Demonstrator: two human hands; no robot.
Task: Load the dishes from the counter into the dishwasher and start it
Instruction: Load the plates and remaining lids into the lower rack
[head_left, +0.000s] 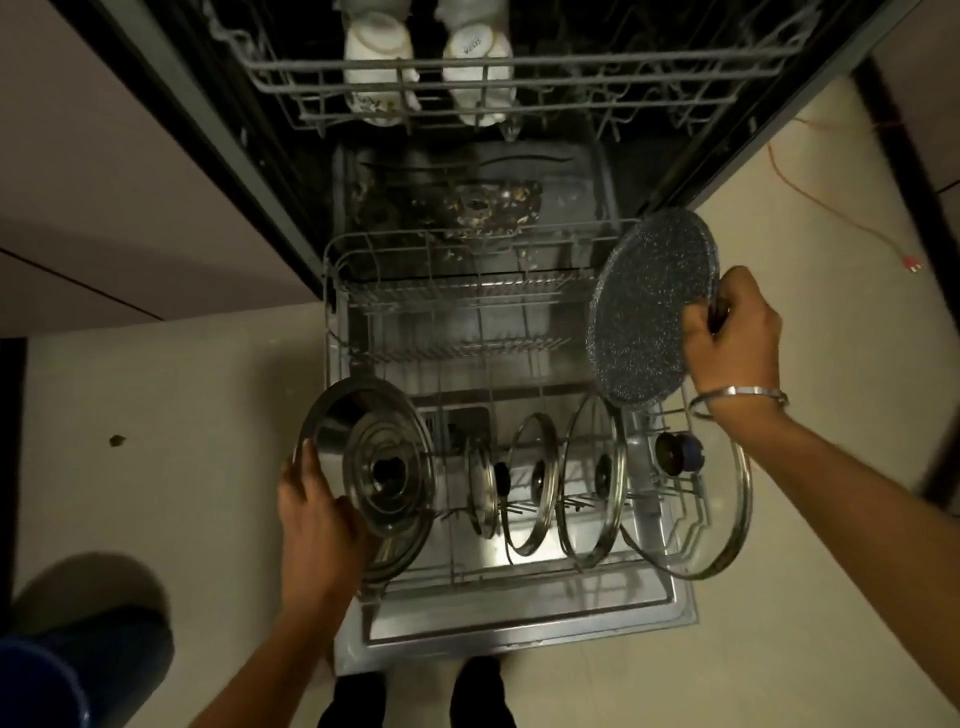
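Note:
The dishwasher stands open with its lower rack (332, 312) pulled out over the door. My left hand (317, 512) holds a steel lid (363, 467) by its rim at the rack's front left corner. My right hand (732, 332) grips a dark speckled round pan (649, 306) by its edge, tilted on its side above the rack's right side. Several glass lids stand upright in the front row (535, 483); a large glass lid (727, 519) leans at the right end. Two white cups (379, 62) sit upside down in the upper rack (571, 67).
The open dishwasher door (519, 634) lies flat at my feet. Pale floor spreads on both sides. An orange cable (810, 192) runs across the floor at the right. A blue round container (78, 675) sits at the bottom left. Dark cabinet edges flank the machine.

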